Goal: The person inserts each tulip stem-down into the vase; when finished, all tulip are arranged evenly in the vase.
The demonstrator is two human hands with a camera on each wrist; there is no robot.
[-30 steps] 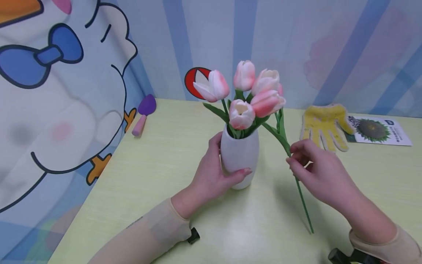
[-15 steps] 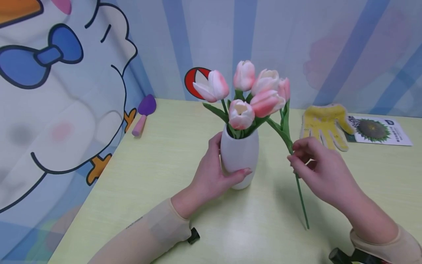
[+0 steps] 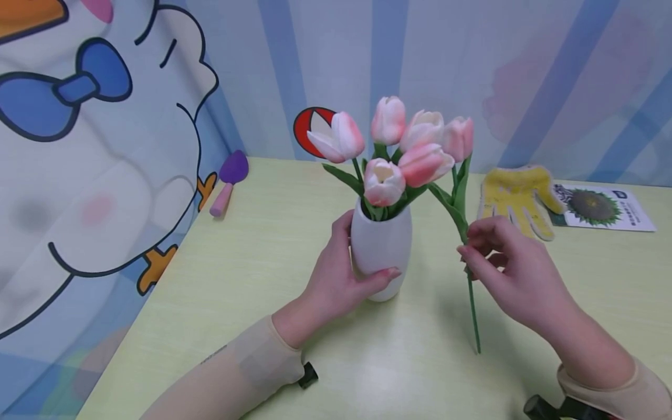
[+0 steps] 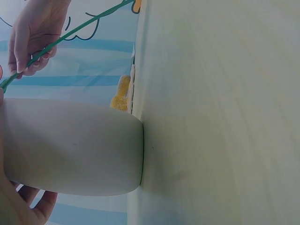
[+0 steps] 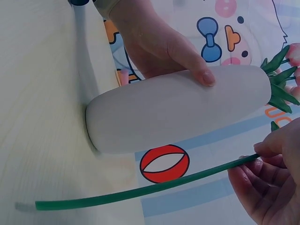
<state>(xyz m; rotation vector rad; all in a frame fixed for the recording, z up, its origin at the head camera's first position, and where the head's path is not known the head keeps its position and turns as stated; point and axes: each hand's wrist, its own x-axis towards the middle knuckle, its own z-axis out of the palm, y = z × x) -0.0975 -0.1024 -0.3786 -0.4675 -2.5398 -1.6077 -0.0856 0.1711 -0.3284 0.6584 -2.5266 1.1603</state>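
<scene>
A white vase [image 3: 381, 245] stands upright on the table, holding several pink-and-white tulips [image 3: 385, 182]. My left hand [image 3: 346, 268] grips the vase from its left side, thumb across the front. To the right of the vase, my right hand [image 3: 511, 268] pinches a single tulip [image 3: 458, 139] by its stem, just below the leaves. In the right wrist view the bare green stem [image 5: 140, 191] runs beside the vase, its cut end free. The left wrist view shows the vase wall [image 4: 75, 145] close up, the left fingers curling round it.
A purple toy shovel [image 3: 229, 184] lies at the left, by the cartoon-printed backdrop. At the back right are a yellow glove [image 3: 517, 195] and a printed card [image 3: 609, 208]. The pale table [image 3: 252, 262] meets the blue striped backdrop [image 3: 336, 58] behind.
The tulip in my right hand has swung more upright: its bloom moved right, out from behind the others, and its stem end moved left and up. My left hand and the vase stayed put.
</scene>
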